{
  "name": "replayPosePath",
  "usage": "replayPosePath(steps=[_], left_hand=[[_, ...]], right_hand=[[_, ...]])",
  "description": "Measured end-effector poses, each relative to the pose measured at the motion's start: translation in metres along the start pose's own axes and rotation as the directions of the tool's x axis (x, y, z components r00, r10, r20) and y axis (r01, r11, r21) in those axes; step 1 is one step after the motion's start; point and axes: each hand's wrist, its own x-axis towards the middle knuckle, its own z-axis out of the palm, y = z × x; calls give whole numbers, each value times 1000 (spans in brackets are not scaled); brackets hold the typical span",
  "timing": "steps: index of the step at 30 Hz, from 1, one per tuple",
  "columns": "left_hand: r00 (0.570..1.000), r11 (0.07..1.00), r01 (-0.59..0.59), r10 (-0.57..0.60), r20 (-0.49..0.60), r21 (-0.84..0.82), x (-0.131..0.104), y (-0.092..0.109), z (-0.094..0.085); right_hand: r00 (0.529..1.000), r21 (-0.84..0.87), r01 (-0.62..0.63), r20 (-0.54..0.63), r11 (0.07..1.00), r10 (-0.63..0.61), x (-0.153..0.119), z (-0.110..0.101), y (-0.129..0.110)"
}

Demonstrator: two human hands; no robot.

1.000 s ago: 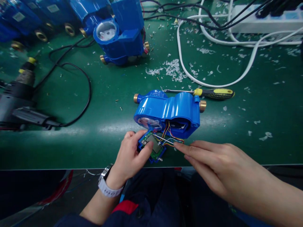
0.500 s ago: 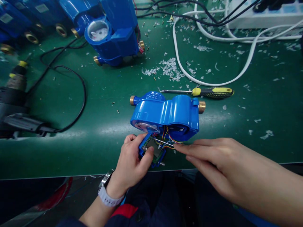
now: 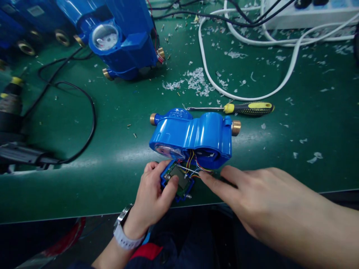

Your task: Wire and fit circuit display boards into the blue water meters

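My left hand (image 3: pixel 153 196) grips a green circuit board (image 3: pixel 179 178) with a grey display, set in a blue plastic cover, the thumb pressing on its face. A small spring (image 3: pixel 188 196) sticks out at the cover's lower edge. In the fingers of my right hand (image 3: pixel 241 190) is a thin silver metal tool (image 3: pixel 188 169), its tip at the board's upper edge among coloured wires (image 3: pixel 192 158). Those wires run into the open underside of a blue water meter (image 3: pixel 193 132) with brass threaded ends, lying just beyond the board. The tool's rear end is hidden by the right hand.
Behind the meter lies a yellow-and-black screwdriver (image 3: pixel 246 108). More blue meters (image 3: pixel 123 45) stand at the back left, and a corded power tool (image 3: pixel 14 123) lies at the left edge. White cable (image 3: pixel 207 71), plastic scraps (image 3: pixel 198 80) and a power strip (image 3: pixel 314 16) occupy the back.
The view has shifted slightly, moving the scene leftward. My right hand's fingers have changed pose around the thin tool, whose tip stays at the board's upper edge. The left hand keeps its grip.
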Motion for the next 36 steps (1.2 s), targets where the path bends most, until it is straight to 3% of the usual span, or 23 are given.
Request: replayPosePath(steps=[3, 8, 14, 20, 27, 30, 33, 36], left_hand=[[1000, 1000, 3, -3, -3, -3, 1, 0, 0], [1000, 1000, 7, -7, 5, -1, 0, 1, -1], [1000, 1000, 27, -27, -1, -7, 1, 0, -1], [1000, 1000, 19, -19, -9, 9, 3, 2, -1], [999, 999, 33, -33, 9, 4, 3, 1, -1], [1000, 1000, 25, -26, 17, 9, 3, 2, -1], [999, 999, 27, -28, 18, 22, 3, 3, -2], [999, 999, 31, -31, 19, 23, 4, 4, -2]], right_hand=[[994, -3, 53, -100, 999, -53, -4, 5, -2], [996, 164, -89, 11, 982, 88, -4, 5, 0], [987, -79, 17, -159, 997, -30, -8, 10, -12], [991, 252, -121, -21, 960, 130, -7, 13, -5], [997, 37, -29, 73, 999, 27, 1, -4, -9], [989, 216, -139, 87, 966, 123, 4, -3, -7], [968, 436, -249, 91, 865, 233, 7, 0, -2], [971, 462, -238, 104, 854, 215, 9, -2, 3]])
